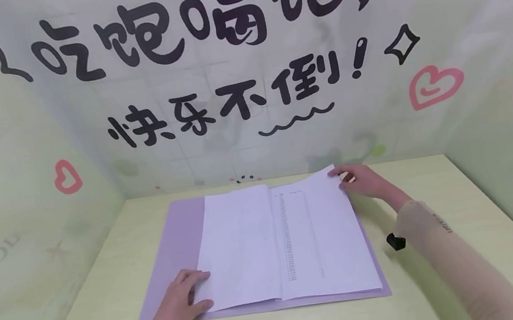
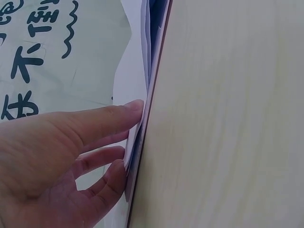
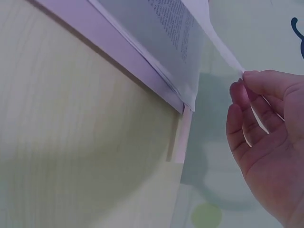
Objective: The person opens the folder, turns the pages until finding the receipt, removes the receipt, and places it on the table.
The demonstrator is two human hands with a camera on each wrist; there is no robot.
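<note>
A purple folder (image 1: 174,242) lies spread open on the table, with white sheets inside. On the left is a blank page (image 1: 239,250); on the right, a page (image 1: 337,230) with a narrow printed column. My right hand (image 1: 363,182) pinches the top right corner of a sheet of paper (image 3: 223,45) between thumb and fingertips, holding it raised. Beneath it, in the right wrist view, a printed sheet (image 3: 164,23) rests on the folder. My left hand (image 1: 177,305) touches the lower left of the blank page, thumb at the bottom edge, fingers (image 2: 97,183) loosely bent.
The pale wooden table (image 1: 90,309) meets a back wall (image 1: 235,152) with large black lettering, and walls rise on both sides. A small black object (image 1: 396,241) is beside the right sleeve (image 1: 452,258), right of the folder.
</note>
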